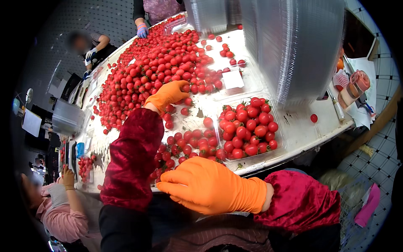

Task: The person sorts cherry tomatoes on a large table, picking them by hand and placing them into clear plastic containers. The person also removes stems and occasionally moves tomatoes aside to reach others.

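My left hand (pixel 169 93), in an orange glove, reaches over the near edge of a large heap of cherry tomatoes (pixel 138 75). A tomato (pixel 185 88) shows between its thumb and a fingertip; whether it is gripped cannot be told. My right hand (pixel 212 186), also orange-gloved, is nearer my body with its fingers curled, above the table's front edge. Its palm is hidden. Loose tomatoes (pixel 185 146) lie just beyond it. To their right stands a clear plastic punnet (pixel 281 148) filled with tomatoes (pixel 248 127).
Tall stacks of clear plastic containers (pixel 292 53) rise at the right. A white label (pixel 233 79) lies over clear plastic behind the filled punnet. A marker-like tool (pixel 338 108) is near the right edge. Several co-workers are around the table; one gloved hand (pixel 142 30) touches the heap's far end.
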### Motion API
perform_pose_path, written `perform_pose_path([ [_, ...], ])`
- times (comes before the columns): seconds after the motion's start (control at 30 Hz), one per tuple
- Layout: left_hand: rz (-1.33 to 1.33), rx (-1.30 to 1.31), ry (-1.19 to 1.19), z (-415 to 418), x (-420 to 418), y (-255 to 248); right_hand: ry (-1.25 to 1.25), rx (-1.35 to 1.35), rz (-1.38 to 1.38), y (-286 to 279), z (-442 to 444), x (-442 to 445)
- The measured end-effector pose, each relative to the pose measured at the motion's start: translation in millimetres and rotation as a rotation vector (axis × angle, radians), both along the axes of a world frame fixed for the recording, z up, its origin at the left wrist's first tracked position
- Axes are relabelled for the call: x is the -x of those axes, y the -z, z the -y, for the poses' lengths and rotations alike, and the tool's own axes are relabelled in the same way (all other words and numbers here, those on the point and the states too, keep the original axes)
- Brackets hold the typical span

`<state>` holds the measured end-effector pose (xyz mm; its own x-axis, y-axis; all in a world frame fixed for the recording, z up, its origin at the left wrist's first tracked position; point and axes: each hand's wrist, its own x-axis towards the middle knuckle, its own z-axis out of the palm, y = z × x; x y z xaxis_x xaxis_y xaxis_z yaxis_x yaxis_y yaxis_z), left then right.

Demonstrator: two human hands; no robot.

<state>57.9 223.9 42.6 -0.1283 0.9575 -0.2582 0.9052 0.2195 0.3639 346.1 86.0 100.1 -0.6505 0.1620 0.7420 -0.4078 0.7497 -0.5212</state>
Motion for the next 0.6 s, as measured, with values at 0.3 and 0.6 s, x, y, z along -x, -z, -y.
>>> perform_pose_path([
  [0.3,-0.272,-0.033,0.249,25.2,-38.8,-6.8,-0.013,-0.017,0.034,2.5,-1.5,-1.0],
  [0.6,0.012,-0.364,0.208,70.6,-46.1,20.4,0.020,-0.018,-0.034,4.1,5.9,0.4],
])
